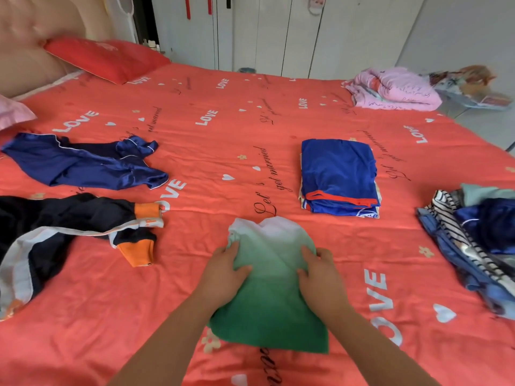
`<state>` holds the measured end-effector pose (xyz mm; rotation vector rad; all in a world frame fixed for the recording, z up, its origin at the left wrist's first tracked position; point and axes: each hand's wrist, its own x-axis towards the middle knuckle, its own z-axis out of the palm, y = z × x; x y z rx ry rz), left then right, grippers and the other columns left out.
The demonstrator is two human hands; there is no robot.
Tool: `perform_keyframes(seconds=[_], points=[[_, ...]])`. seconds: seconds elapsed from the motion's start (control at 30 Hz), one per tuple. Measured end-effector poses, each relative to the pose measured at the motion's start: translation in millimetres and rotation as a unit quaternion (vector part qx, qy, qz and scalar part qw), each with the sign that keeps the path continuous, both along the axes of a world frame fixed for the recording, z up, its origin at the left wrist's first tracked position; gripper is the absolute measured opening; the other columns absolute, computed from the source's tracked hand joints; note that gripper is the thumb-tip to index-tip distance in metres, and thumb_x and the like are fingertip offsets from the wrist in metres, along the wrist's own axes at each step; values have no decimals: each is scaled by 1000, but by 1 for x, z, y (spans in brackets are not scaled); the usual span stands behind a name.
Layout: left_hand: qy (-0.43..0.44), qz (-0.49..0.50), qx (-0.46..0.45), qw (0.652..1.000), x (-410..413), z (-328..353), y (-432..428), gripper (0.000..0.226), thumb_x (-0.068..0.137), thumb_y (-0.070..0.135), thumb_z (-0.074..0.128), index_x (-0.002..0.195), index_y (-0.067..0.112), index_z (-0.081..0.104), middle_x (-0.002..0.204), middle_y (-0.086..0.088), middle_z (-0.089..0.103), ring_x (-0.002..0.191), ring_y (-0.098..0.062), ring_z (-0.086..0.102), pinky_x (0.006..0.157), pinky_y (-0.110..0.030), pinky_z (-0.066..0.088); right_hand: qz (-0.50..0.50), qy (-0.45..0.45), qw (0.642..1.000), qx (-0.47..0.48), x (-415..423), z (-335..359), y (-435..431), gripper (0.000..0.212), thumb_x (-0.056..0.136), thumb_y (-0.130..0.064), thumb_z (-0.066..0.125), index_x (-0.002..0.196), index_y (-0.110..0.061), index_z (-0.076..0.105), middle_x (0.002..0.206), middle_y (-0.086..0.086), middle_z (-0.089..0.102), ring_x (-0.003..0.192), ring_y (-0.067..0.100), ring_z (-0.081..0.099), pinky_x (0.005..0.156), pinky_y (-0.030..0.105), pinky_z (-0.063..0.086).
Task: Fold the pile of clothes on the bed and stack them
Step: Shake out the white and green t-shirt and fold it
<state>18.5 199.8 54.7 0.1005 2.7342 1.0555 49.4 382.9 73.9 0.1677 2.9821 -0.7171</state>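
Note:
A green-to-white garment (271,291) lies folded narrow on the red bedspread (223,140) right in front of me. My left hand (225,271) grips its left edge, thumb on top. My right hand (320,274) grips its right edge the same way. A neat stack of folded clothes, blue with red trim on top (338,174), sits beyond to the right. An unfolded pile with striped and blue pieces (473,246) lies at the right edge. On the left lie a blue satin garment (83,162) and a black, white and orange garment (69,235), both spread loose.
A red pillow (106,58) leans at the headboard, a pink pillow corner (14,114) at far left. A folded pink quilt (395,89) rests at the far right corner. White wardrobe doors (278,32) stand behind the bed.

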Motion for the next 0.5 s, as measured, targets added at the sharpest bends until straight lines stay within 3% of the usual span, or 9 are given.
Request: perform_keyframes(seconds=[0.33,0.5], points=[[72,-38,44,996,3,67,71,65,90,24,57,146,14,26,140,-12,41,128,-22,38,95,-15,25,-36,38,999,2,17,76,70,50,91,-11,46,141,-11,36,137,14,35,125,25,43,99,23,28],[97,-56,42,993,-33,92,116,64,91,26,55,146,12,27,139,-12,42,128,-22,38,100,-20,26,-51,60,997,12,-11,101,113,50,92,-13,47,141,-10,36,140,15,32,125,25,43,98,21,26]])
